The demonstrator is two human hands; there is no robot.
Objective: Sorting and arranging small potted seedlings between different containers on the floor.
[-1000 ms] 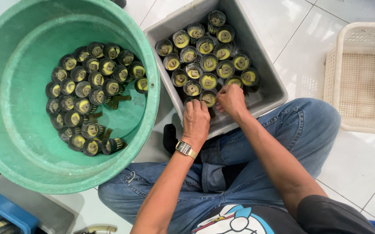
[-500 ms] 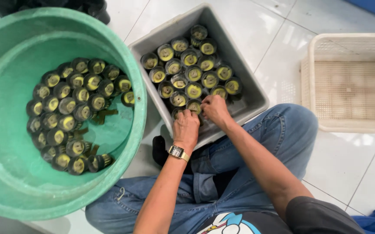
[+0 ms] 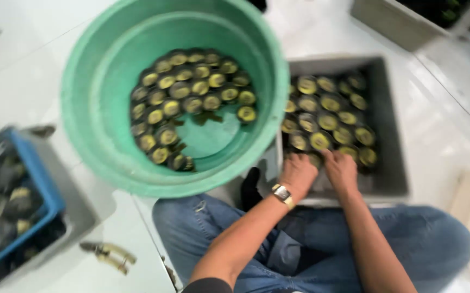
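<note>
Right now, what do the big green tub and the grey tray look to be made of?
The green tub looks like moulded plastic: thick rolled rim, even matt colour. The grey tray by both hands seems to be plastic too, dull and smooth-walled, though blur leaves that open.

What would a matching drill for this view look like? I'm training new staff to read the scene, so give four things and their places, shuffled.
Things:
1. green basin
2. grey tray
3. blue crate
4. hand pruner

Places:
A. on the floor beside the person's knee
B. far left edge of the view
C. under both hands, right of centre
D. top centre, holding round dark pots with yellow-green tops

Pairs: 1-D, 2-C, 3-B, 4-A
</note>
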